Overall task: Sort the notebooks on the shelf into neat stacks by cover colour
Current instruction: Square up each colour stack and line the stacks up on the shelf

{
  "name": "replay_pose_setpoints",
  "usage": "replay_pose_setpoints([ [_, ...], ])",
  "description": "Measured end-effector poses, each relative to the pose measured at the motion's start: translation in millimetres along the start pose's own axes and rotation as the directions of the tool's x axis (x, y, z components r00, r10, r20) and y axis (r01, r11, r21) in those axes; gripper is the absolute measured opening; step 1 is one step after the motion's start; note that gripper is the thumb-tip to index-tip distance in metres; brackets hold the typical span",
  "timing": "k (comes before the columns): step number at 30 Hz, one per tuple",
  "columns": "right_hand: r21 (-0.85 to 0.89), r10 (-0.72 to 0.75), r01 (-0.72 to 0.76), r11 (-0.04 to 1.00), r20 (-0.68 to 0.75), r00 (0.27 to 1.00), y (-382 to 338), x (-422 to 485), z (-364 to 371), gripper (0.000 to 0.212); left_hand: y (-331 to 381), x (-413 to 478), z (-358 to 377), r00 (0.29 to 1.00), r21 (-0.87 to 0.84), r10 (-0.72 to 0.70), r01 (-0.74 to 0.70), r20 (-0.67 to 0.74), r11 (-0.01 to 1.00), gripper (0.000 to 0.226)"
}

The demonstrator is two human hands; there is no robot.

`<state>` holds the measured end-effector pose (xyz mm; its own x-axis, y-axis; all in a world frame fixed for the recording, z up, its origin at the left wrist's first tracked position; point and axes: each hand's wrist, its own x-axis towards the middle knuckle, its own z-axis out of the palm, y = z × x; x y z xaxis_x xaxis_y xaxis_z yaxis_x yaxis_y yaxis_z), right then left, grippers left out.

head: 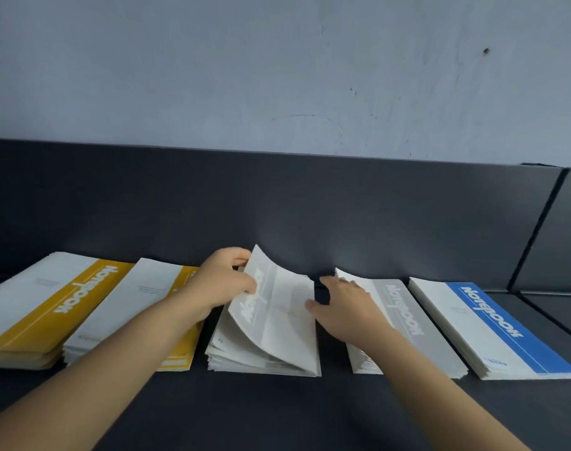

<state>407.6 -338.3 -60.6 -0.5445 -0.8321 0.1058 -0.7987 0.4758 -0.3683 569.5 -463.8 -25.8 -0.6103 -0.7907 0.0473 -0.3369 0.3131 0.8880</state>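
Several stacks of notebooks lie in a row on a dark shelf (277,411). At far left is a yellow stack (46,307), with a second yellow stack (128,307) beside it. In the middle sits a grey stack (277,340); my left hand (224,284) grips the far left edge of its top grey notebook (271,301) and lifts that edge so the cover curls up. My right hand (346,307) lies flat with spread fingers, thumb on that notebook's right edge, palm over another grey stack (404,323). A blue stack (492,327) lies at far right.
A dark back panel (277,206) rises behind the stacks, with a pale wall (277,66) above it. A seam (538,229) splits the panel at right, where another shelf section begins. Bare dark shelf surface runs along the front.
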Motion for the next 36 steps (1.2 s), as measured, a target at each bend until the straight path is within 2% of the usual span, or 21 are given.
replay_pose_setpoints([
  [2,-0.103,-0.011,0.016,0.995,0.044,0.999,-8.2,-2.2,5.4,0.04,-9.8,1.7,-3.2,0.999,0.341,-0.023,0.008,0.039,0.94,0.062],
  [4,-0.168,-0.052,0.067,0.984,0.096,0.994,-17.1,-3.9,13.2,0.033,-15.3,0.5,3.5,0.996,0.611,-0.03,-0.028,0.085,0.791,0.068],
  [5,-0.2,-0.076,0.104,0.974,0.14,0.987,-21.5,-4.9,17.3,0.033,-17.1,-0.8,7.8,0.995,0.676,-0.008,-0.06,0.097,0.734,0.065],
  [7,-0.227,-0.104,0.154,0.962,0.219,0.97,-29.0,-5.1,24.1,0.039,-21.9,-2.5,15.1,0.992,0.701,0.01,-0.095,0.125,0.707,0.06],
  [9,-0.206,-0.126,0.171,0.964,0.215,0.968,-32.9,-4.5,23.8,0.035,-28.2,-3.0,20.0,0.986,0.649,-0.057,-0.059,0.157,0.758,0.072],
  [12,-0.179,-0.149,0.164,0.97,0.096,0.984,-26.1,-4.3,14.1,0.028,-33.7,-1.3,23.2,0.984,0.562,-0.094,-0.006,0.149,0.827,0.081],
  [15,-0.251,-0.041,0.041,0.967,0.004,0.999,-6.8,-5.7,1.4,0.037,-36.6,-0.1,23.1,0.994,0.523,-0.072,0.018,0.083,0.852,0.077],
  [17,-0.309,0.091,-0.08,0.948,0.022,0.996,6.2,-8.7,-3.0,0.043,-38.6,-0.4,22.5,0.994,0.497,-0.083,0.039,0.066,0.867,0.076],
  [19,-0.263,0.168,-0.148,0.953,0.056,0.984,14.1,-11.5,-3.1,0.034,-37.9,-3.0,23.5,0.995,0.483,-0.081,0.043,0.057,0.875,0.077],
  [21,-0.196,0.175,-0.164,0.967,0.041,0.984,17.7,-11.8,-1.5,0.011,-34.5,-5.6,25.5,0.997,0.474,-0.074,0.052,0.027,0.879,0.083],
  [25,-0.05,0.211,-0.211,0.976,0.002,0.977,7.1,-11.0,-11.5,0.028,-30.3,-5.6,23.3,0.99,0.376,-0.138,0.134,-0.017,0.917,0.1],
  [27,0.0,0.191,-0.191,0.982,-0.011,0.982,-4.0,-11.7,-16.3,0.03,-35.1,-1.5,19.3,0.987,0.276,-0.157,0.155,-0.014,0.949,0.079],
  [29,0.121,0.15,-0.146,0.982,-0.032,0.988,-20.4,-12.2,-19.3,0.033,-37.3,-1.5,17.2,0.988,0.195,-0.151,0.15,-0.011,0.969,0.059],
  [31,0.283,0.121,-0.104,0.953,-0.04,0.992,-41.4,-11.0,-16.8,0.031,-38.8,-1.5,17.3,0.988,0.09,-0.153,0.153,0.003,0.984,0.055],
  [33,0.371,0.086,-0.083,0.925,0.008,0.996,-63.9,-9.4,-10.2,0.019,-40.1,-0.6,17.1,0.987,-0.024,-0.163,0.164,0.008,0.986,0.051],
  [34,0.419,0.085,-0.094,0.903,0.04,0.996,-74.6,-8.5,-5.8,0.014,-41.1,-0.9,17.2,0.986,-0.065,-0.165,0.164,0.004,0.984,0.048],
  [36,0.508,0.099,-0.143,0.849,0.113,0.989,-92.6,-4.5,7.2,0.016,-44.2,-0.8,17.7,0.986,-0.136,-0.167,0.162,-0.027,0.977,0.039],
])
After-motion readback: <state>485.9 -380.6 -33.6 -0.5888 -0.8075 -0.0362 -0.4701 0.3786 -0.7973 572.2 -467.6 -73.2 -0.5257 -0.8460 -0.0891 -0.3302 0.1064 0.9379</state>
